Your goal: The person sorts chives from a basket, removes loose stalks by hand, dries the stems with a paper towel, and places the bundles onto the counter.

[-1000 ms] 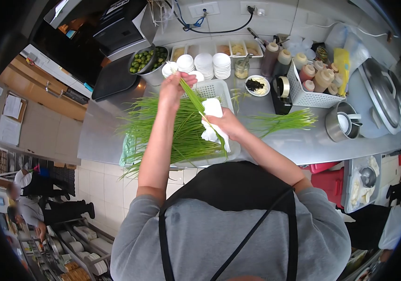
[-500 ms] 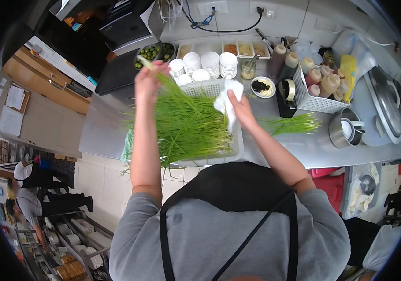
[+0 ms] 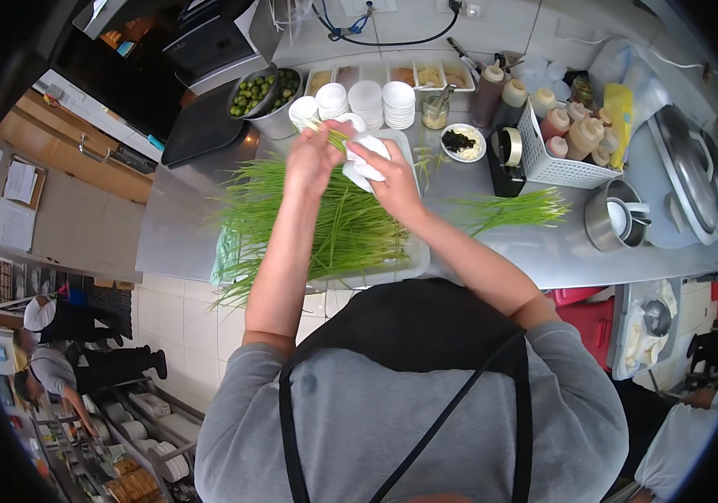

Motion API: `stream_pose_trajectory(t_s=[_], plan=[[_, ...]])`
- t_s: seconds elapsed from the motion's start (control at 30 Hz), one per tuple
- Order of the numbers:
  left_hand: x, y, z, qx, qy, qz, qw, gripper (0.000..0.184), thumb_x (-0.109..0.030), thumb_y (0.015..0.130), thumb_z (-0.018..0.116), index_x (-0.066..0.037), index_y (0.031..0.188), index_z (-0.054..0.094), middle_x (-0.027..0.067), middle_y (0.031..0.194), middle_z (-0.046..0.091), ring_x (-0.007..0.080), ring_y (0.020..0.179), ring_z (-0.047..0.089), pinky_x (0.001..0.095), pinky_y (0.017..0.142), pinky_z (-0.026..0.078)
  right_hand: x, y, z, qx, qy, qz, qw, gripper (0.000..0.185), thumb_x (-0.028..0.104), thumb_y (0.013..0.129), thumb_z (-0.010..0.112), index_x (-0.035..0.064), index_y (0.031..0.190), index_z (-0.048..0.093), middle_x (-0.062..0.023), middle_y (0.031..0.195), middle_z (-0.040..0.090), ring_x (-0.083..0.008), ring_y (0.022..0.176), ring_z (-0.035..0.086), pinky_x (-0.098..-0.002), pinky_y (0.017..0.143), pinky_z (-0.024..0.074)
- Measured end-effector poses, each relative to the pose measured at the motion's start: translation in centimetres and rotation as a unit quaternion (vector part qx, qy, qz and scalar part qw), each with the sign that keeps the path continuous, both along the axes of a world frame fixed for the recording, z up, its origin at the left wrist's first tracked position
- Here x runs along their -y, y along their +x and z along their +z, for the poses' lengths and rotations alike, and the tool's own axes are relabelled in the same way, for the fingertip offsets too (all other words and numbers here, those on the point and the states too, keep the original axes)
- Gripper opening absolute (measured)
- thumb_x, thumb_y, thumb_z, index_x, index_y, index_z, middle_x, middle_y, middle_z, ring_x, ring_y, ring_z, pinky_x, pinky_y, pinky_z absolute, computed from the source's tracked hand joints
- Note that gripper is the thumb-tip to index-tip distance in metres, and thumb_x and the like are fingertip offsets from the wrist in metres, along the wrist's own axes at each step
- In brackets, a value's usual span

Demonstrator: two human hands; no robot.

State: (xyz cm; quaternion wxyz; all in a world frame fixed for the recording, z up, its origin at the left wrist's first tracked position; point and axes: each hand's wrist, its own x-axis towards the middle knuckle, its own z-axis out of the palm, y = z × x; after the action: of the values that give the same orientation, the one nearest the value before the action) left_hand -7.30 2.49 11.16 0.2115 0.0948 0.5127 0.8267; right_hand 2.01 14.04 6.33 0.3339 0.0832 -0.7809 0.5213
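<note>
Chives are gripped in the curled fingers of the left hand, above the far part of a white plastic basket. A white cloth is grasped in the right hand, close against the left; exact contact between cloth and stalks is hidden by the fingers.

Risks, as judged: stalks could be bent or bruised if the cloth is squeezed too hard. Single stalks could be dropped if the left grip is slackened. The stacked white lids, just beyond the hands, could be knocked by a far reach. Leaf tips of the chive pile are hung past the counter's front edge; stalks could be dragged off if caught by the left forearm.

Surface: a steel counter, crowded along the wall. A separate chive bunch is laid right of the basket. Squeeze bottles are held in a white crate, with a steel pot placed nearby. Limes are kept at far left.

Room: kitchen, pale tiled floor. Co-workers are seen at left; another person's white sleeve is seen at lower right.
</note>
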Motion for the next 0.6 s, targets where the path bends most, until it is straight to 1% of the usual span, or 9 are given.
stream_pose_trajectory(t_s=[0.07,0.13,0.23,0.33,0.37,0.47,0.53,0.57,0.6], plan=[[2.0,-1.6,2.3,-0.019,0.035,0.091,0.995,0.019,-0.010,0.090,0.036,0.004,0.096,0.046,0.0201,0.098,0.056,0.0253,0.086,0.059,0.0286,0.065,0.050,-0.4,0.8,-0.5,0.049,0.007,0.039,0.998,0.040,0.000,0.073,0.055,0.0160,0.110,0.057,-0.0106,0.103,0.048,-0.0263,0.099,0.049,-0.0298,0.084,0.0393],[5.5,-4.3,3.4,-0.093,0.014,0.102,0.990,0.019,-0.012,0.091,0.036,0.004,0.094,0.046,0.0235,0.101,0.055,0.0259,0.090,0.058,0.0265,0.062,0.049,-0.9,1.1,-1.5,0.048,0.003,0.036,0.998,0.039,0.000,0.073,0.055,0.0163,0.108,0.058,-0.0105,0.101,0.050,-0.0267,0.097,0.050,-0.0297,0.083,0.0395],[9.4,-3.9,7.5,-0.170,0.050,0.172,0.969,0.022,-0.015,0.090,0.038,0.005,0.096,0.046,0.0261,0.105,0.052,0.0355,0.101,0.052,0.0456,0.088,0.043,-1.8,1.3,-2.1,0.050,-0.027,0.017,0.998,0.038,-0.001,0.072,0.055,0.0153,0.107,0.059,-0.0110,0.101,0.051,-0.0275,0.094,0.051,-0.0295,0.082,0.0393],[12.5,-2.7,9.8,-0.238,0.036,0.208,0.948,0.021,-0.017,0.089,0.042,0.001,0.096,0.050,0.0118,0.082,0.057,0.0218,0.075,0.058,0.0350,0.072,0.049,-3.3,0.7,-3.0,0.049,-0.039,-0.038,0.997,0.030,0.003,0.075,0.055,0.0088,0.104,0.058,-0.0116,0.100,0.052,-0.0256,0.092,0.051,-0.0280,0.082,0.0386],[12.2,-2.1,10.1,-0.237,0.036,0.207,0.949,0.021,-0.017,0.089,0.042,0.001,0.096,0.050,0.0118,0.082,0.057,0.0218,0.075,0.058,0.0350,0.072,0.049,-4.0,-0.1,-4.4,0.061,-0.139,-0.046,0.987,0.028,0.007,0.078,0.054,0.0063,0.106,0.056,-0.0103,0.099,0.053,-0.0224,0.092,0.051,-0.0270,0.081,0.0387],[7.5,1.7,9.2,-0.296,-0.192,0.216,0.910,0.020,-0.023,0.086,0.051,-0.004,0.085,0.058,-0.0005,0.065,0.050,0.0059,0.056,0.044,0.0214,0.049,0.036,-5.2,0.2,-3.0,0.114,-0.465,0.019,0.878,0.038,0.026,0.088,0.049,0.0004,0.114,0.046,-0.0055,0.107,0.051,-0.0137,0.094,0.050,-0.0256,0.082,0.0377],[4.1,3.4,5.9,-0.353,-0.436,0.111,0.820,0.018,-0.021,0.080,0.058,-0.004,0.083,0.061,0.0027,0.072,0.059,0.0100,0.063,0.051,0.0251,0.060,0.042,-6.1,0.7,-1.6,0.087,-0.534,0.063,0.838,0.041,0.030,0.088,0.048,-0.0002,0.114,0.045,-0.0062,0.113,0.050,-0.0146,0.100,0.049,-0.0270,0.086,0.0374],[2.7,3.4,1.9,-0.376,-0.377,0.051,0.845,0.019,-0.022,0.078,0.061,-0.004,0.084,0.062,0.0062,0.074,0.061,0.0129,0.067,0.054,0.0280,0.064,0.044,-6.3,0.9,-1.2,0.087,-0.533,0.062,0.839,0.041,0.030,0.088,0.048,-0.0002,0.114,0.045,-0.0062,0.113,0.050,-0.0146,0.100,0.049,-0.0270,0.086,0.0374],[1.2,4.3,-0.2,-0.340,-0.416,0.000,0.843,0.020,-0.021,0.076,0.063,-0.004,0.085,0.062,0.0072,0.070,0.061,0.0130,0.064,0.054,0.0289,0.062,0.044,-6.6,1.1,-0.9,0.085,-0.544,0.077,0.831,0.042,0.031,0.088,0.047,-0.0004,0.116,0.043,-0.0066,0.113,0.050,-0.0149,0.102,0.048,-0.0277,0.086,0.0373]])
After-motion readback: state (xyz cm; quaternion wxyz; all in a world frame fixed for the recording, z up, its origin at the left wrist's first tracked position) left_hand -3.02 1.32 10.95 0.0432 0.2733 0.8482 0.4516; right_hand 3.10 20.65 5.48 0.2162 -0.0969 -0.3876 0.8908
